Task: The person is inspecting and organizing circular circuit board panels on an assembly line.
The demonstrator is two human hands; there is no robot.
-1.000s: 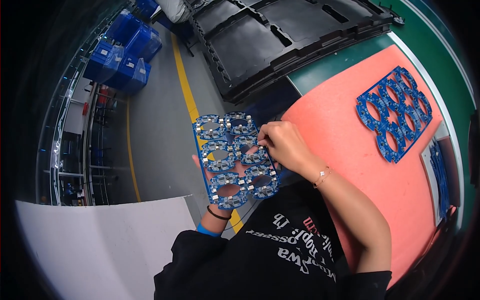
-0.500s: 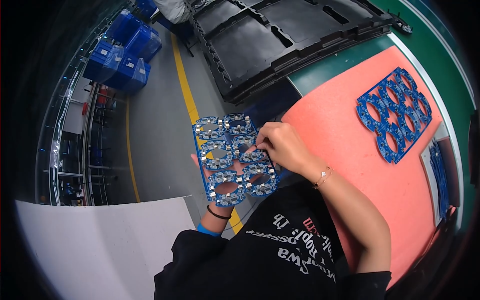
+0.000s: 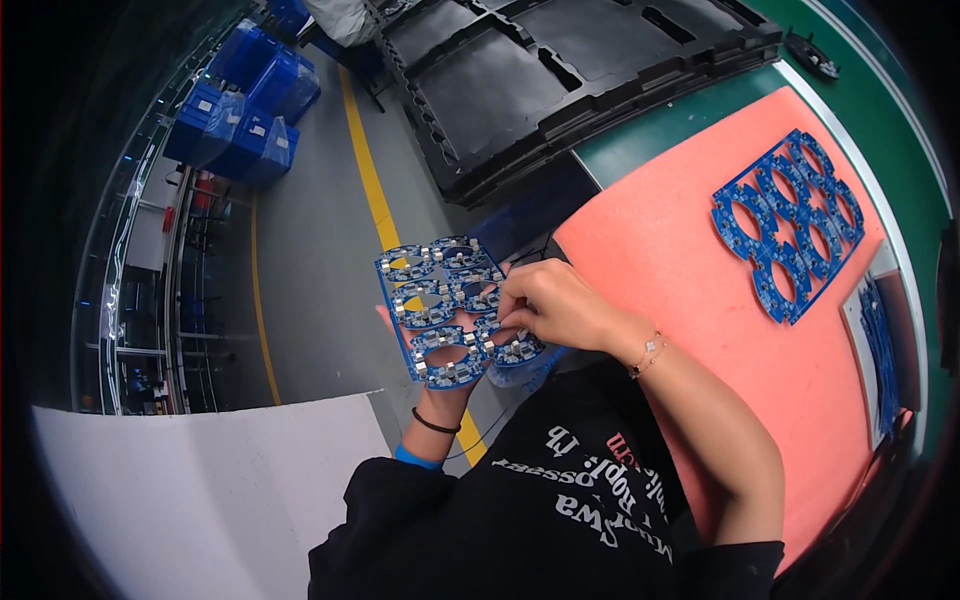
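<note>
A blue circuit board panel (image 3: 450, 375) with several ring-shaped sections is held up in front of me, tilted. Beneath it, my left hand (image 3: 385, 320) supports the panel; most of that hand is hidden, though skin shows through the openings. My right hand (image 3: 560, 305) is closed, with thumb and forefinger pinched at the panel's right side, by the nearest right ring. Anything between those fingertips is too small to make out. To the right, a second blue circuit board panel (image 3: 772, 246) lies flat on a salmon-coloured mat (image 3: 650, 240).
Black moulded trays (image 3: 480, 90) are stacked at the far side. A holder with blue boards (image 3: 878, 350) stands at the right edge, and a small black object (image 3: 812, 55) lies beyond the mat. Blue bins (image 3: 215, 130) sit far left; a white surface (image 3: 200, 480) lies near left.
The held panel has tipped and shifted slightly left. My right hand has moved a little nearer along its right side, from the middle ring to the nearest one.
</note>
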